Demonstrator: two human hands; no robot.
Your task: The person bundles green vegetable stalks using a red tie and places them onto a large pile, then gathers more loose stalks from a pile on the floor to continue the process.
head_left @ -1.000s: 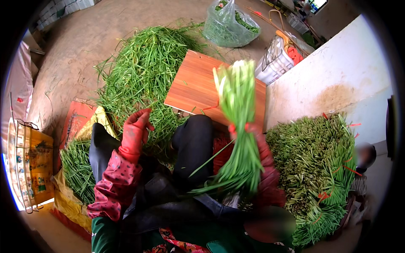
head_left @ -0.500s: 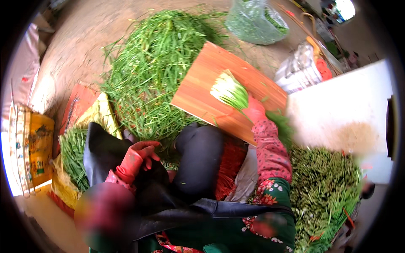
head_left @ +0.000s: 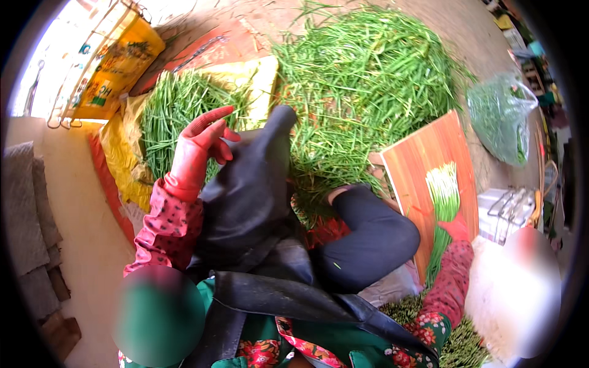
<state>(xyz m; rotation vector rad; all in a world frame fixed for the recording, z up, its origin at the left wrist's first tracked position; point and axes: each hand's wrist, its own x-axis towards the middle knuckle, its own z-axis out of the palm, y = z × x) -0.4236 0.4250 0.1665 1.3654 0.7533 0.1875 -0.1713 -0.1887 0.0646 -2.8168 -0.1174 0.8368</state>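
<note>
Both my hands wear red rubber gloves. My left hand (head_left: 201,146) hovers with fingers parted and slightly curled, nothing in them, near a heap of loose garlic chives (head_left: 175,116) on a yellow sack (head_left: 119,153). Off to the right, a bunch of garlic chives (head_left: 444,190) lies on a wood-grain board (head_left: 411,159), its pale cut ends pointing away from me. My right hand (head_left: 455,229) is closed at the leafy part of that bunch; its fingertips are partly hidden.
Beyond my knees spreads a large pile of loose green leaves (head_left: 374,73). A clear plastic bag of greens (head_left: 502,116) stands at far right, a yellow container (head_left: 116,67) at far left. More bundled stalks (head_left: 463,343) sit beside my right arm, near a white panel (head_left: 500,294).
The view has swung left. My left hand has moved forward from my lap to beside the chives on the yellow sack. My right hand stays at the bunch on the board.
</note>
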